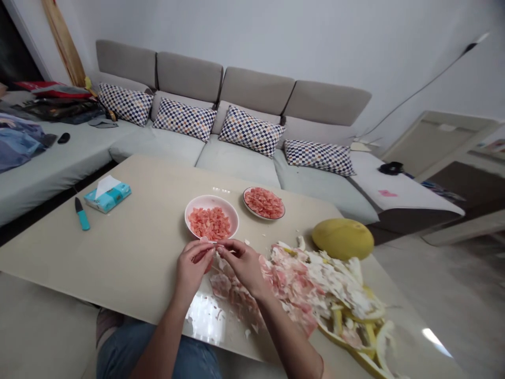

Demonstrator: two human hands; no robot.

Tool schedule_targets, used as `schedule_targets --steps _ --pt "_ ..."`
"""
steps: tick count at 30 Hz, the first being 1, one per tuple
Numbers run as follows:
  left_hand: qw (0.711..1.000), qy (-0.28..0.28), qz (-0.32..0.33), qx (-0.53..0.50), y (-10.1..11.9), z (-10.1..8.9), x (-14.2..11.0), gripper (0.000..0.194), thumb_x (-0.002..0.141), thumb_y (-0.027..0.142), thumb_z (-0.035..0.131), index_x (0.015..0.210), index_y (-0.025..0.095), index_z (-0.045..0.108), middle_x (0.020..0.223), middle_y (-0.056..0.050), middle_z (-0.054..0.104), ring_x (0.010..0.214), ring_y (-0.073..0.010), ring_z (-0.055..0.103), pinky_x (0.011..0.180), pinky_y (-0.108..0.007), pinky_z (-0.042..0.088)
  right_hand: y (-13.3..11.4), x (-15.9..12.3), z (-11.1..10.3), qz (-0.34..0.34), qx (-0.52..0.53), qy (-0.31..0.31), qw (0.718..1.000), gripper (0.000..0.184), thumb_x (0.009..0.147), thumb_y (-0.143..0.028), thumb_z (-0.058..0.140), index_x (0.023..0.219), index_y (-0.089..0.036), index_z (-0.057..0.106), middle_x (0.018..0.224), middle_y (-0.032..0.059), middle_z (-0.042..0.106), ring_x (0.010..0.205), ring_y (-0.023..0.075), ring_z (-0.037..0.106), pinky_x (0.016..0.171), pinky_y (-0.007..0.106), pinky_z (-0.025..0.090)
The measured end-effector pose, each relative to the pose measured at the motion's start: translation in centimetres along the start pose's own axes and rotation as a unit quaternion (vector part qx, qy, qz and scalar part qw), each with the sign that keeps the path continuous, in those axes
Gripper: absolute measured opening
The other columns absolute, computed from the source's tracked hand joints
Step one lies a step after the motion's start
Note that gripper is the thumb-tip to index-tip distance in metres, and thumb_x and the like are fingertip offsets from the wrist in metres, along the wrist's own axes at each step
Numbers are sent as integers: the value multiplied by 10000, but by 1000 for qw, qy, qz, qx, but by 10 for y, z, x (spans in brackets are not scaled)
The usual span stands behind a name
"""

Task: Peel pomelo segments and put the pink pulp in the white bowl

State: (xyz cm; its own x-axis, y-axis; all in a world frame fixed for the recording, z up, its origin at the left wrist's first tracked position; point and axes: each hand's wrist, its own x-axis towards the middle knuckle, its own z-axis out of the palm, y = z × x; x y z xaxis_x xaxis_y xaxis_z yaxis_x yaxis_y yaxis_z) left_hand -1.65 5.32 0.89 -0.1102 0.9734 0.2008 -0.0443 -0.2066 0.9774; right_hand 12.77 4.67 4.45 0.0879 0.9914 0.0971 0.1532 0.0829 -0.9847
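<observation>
My left hand (194, 266) and my right hand (243, 265) meet fingertip to fingertip just in front of the white bowl (190, 231). Both are closed in a pinch on a small piece of pomelo (204, 240), mostly hidden by the fingers. Peeled pink pomelo flesh (211, 221) fills the lower part of the bowl. More of it lies heaped on a dark-rimmed plate (263, 216) behind and to the right. Beneath and beyond my right forearm spreads a pile of pink and white pomelo membranes (294, 279).
A whole yellow pomelo (343, 238) lies at the table's right, behind thick peel pieces (371, 337). On the left are a tissue pack (108, 196) and a teal-handled knife (82, 215). A grey sofa (236, 163) with patterned cushions stands past the table (142, 226).
</observation>
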Motion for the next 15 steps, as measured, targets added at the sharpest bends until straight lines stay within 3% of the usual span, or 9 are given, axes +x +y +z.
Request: schedule_targets --steps 6,15 --pt "999 19 16 32 2 -1 -2 126 749 270 739 858 264 801 1012 -73 712 979 -238 680 892 -368 548 -1 -3 3 -29 -54 -2 998 158 789 -366 732 876 -243 777 911 64 772 830 241 705 773 371 552" --pt "996 31 38 72 2 -3 -5 103 757 235 723 818 264 800 992 -76 715 955 -244 681 906 -390 532 3 -4 5 -25 -46 6 999 149 794 -342 730 883 -230 770 900 63 763 810 233 706 762 363 559"
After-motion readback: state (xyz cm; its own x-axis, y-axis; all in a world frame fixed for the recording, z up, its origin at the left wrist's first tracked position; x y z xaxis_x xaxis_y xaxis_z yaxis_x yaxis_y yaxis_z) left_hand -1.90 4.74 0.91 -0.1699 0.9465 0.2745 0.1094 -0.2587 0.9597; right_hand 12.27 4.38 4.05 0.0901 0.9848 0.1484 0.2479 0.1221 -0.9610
